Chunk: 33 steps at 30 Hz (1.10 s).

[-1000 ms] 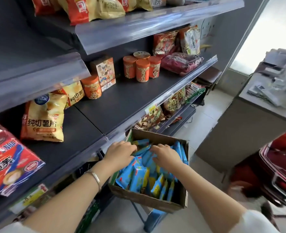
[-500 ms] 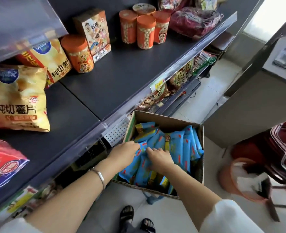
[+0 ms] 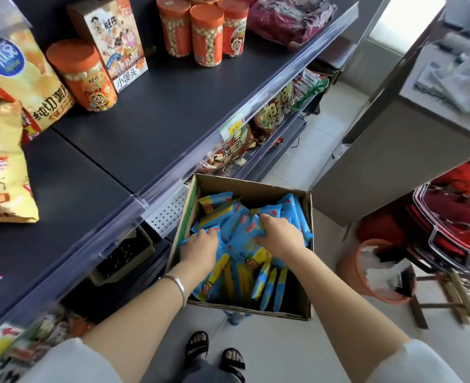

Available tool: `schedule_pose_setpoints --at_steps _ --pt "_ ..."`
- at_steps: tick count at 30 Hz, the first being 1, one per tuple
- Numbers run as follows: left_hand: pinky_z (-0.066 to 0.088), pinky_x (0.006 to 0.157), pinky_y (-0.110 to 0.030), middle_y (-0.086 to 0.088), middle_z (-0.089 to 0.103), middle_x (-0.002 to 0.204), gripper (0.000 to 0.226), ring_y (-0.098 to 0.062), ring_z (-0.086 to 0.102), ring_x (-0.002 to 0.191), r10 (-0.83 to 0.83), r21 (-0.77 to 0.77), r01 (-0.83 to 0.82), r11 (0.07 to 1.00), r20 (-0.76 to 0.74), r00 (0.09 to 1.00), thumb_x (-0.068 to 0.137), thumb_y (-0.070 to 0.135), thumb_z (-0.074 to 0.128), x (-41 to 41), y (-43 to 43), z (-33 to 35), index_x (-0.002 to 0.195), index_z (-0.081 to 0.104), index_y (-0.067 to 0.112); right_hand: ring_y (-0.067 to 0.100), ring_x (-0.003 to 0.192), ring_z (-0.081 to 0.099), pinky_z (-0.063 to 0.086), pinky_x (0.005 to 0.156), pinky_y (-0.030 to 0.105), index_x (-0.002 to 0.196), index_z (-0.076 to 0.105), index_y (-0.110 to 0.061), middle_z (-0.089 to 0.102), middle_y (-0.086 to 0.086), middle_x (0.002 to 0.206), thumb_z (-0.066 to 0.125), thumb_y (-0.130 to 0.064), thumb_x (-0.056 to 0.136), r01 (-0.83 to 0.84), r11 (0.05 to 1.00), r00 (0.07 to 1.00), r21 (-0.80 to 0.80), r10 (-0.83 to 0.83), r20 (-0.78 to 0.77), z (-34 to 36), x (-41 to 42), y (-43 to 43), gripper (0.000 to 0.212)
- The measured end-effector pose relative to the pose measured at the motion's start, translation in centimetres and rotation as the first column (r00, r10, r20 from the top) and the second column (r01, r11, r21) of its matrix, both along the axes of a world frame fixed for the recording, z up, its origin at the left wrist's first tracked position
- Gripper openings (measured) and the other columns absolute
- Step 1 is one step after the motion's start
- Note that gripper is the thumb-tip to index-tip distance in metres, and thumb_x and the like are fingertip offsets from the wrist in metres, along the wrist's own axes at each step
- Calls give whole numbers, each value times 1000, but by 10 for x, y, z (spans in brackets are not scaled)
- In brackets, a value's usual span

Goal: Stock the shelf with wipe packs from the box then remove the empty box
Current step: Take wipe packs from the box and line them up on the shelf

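Lower centre: left hand (image 3: 200, 248) and right hand (image 3: 279, 234) each curl around loose wipe packs (image 3: 238, 230) in the box (image 3: 253, 186) (slick wrappers); an uneven squeeze could let some slip.

The tall carton (image 3: 109, 42) at the far left of the shelf (image 3: 159, 111) reads "旺仔" near its top and "小馒头" along its foot. The orange canister (image 3: 86, 76) just left of it also carries "旺仔". The yellow crisp bag (image 3: 35, 87) further left shows "纯切薯", its last character partly hidden. Below the shelf edge, a snack bag (image 3: 228, 153) reads "大禮包". Print on the blue wipe packs (image 3: 239, 225) is too small to read
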<state>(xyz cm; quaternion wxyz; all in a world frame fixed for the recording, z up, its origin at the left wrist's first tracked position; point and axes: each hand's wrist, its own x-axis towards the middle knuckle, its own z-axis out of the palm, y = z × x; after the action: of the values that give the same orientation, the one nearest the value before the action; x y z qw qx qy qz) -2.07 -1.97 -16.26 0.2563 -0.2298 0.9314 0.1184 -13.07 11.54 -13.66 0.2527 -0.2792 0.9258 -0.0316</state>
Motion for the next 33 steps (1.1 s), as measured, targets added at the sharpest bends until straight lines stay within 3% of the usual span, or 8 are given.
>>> schedule_pose_setpoints --at_steps 6,10,12,19,24,29,31,33 --pt "41 68 -37 -15 37 128 46 -35 56 103 71 32 -70 997 -31 997 89 -6 47 3 10 -6 130 32 9 28 94 57 35 55 31 108 45 -16 48 0 86 55 -29 89 42 998 997 -46 -45 -59 0 8 4 26" --pt "45 59 -44 -14 54 97 54 -36 58 82 42 103 -37 994 -52 998 90 -5 42 12 8 -5 137 25 15 27 90 58 40 55 32 97 42 -16 54 2 88 57 -28 87 47 995 998 -91 -50 -29 -1 10 6 21" --pt "48 63 -46 -16 59 98 55 -38 60 87 56 107 -47 993 -78 995 90 -3 42 17 7 7 137 24 19 28 91 58 40 56 33 95 40 -18 56 4 90 58 -27 87 41 991 999 -129 -41 1 3 12 9 21" --pt "45 70 -40 -13 61 109 35 -36 60 97 124 -32 -137 990 -267 956 88 3 47 24 -8 71 118 37 17 30 104 57 49 78 42 136 36 -14 60 9 114 59 -18 91 43 925 997 -378 -15 76 63 4 12 51" --pt "46 79 -42 -10 56 117 38 -36 56 105 149 -57 -202 978 -490 859 89 6 51 37 -30 138 123 43 19 20 113 53 45 88 33 133 44 -10 54 4 121 62 -15 91 217 712 959 -668 -29 281 125 3 8 46" --pt "46 80 -47 -11 53 109 42 -33 52 103 126 -66 -229 971 -676 726 90 2 50 59 -39 223 127 43 20 17 79 63 51 59 22 88 58 -22 65 6 93 63 -16 90 294 440 926 -849 89 367 180 9 -12 9" --pt "45 85 -48 -12 54 116 47 -32 51 108 113 -99 -270 958 -735 668 91 1 49 71 -37 258 133 42 20 19 77 66 55 62 27 91 61 -17 67 12 94 63 -18 90 353 323 894 -878 160 418 207 17 -21 2" --pt "44 90 -49 -13 54 125 51 -32 49 114 79 -136 -302 944 -792 606 91 0 48 86 -36 294 137 40 21 32 90 68 56 79 43 95 62 -14 68 18 101 64 -19 90 402 224 862 -888 234 449 232 24 -34 7"
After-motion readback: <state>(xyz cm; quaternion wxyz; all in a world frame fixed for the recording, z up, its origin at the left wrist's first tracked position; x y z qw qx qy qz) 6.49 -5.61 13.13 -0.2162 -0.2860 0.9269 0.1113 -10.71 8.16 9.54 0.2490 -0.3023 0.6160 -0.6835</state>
